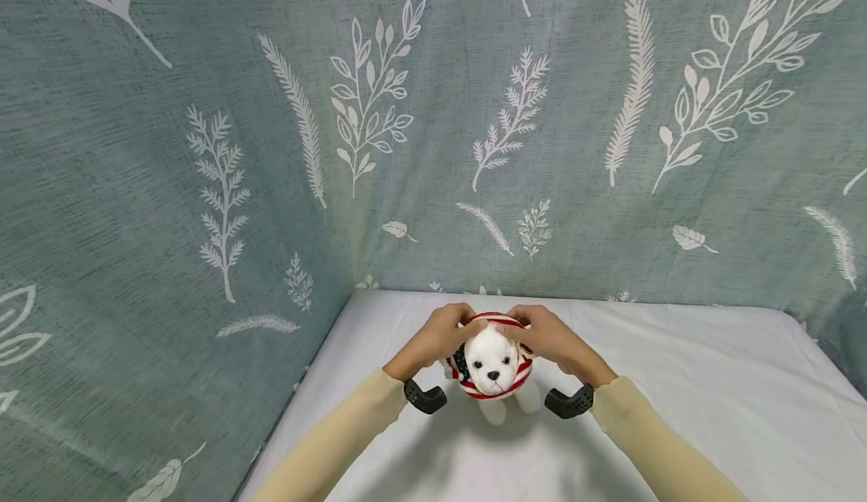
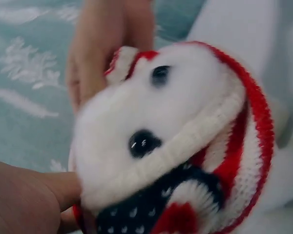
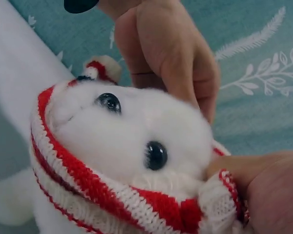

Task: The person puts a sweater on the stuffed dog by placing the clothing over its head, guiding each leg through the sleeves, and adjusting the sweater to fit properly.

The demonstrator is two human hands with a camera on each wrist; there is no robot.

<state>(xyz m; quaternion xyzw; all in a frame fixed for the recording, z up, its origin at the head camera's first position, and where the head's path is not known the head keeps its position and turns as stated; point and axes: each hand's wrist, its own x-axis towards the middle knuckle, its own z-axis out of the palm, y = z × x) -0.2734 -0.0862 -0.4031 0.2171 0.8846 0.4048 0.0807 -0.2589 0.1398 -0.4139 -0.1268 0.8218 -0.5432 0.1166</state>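
A white plush dog (image 1: 489, 357) with black eyes and a black nose stands upright, facing me. Around its face runs a knitted garment (image 3: 110, 197) in red and white stripes, with a navy, white-flecked part (image 2: 132, 217) on one side. My left hand (image 1: 443, 330) pinches the knit edge at the top of the head, thumb on the forehead side. Opposite it, my right hand (image 1: 550, 336) grips the same edge, its thumb also near the forehead. In the right wrist view, the right thumb presses beside a bunched bit of knit. The fingers behind the head are mostly hidden.
The dog stands on a white-covered table (image 1: 698, 381). Behind and to the left hangs a green-blue curtain (image 1: 433, 148) with white leaf prints, meeting the table's far edge. A black wrist device (image 1: 425, 397) is on the left wrist, another (image 1: 569, 403) on the right.
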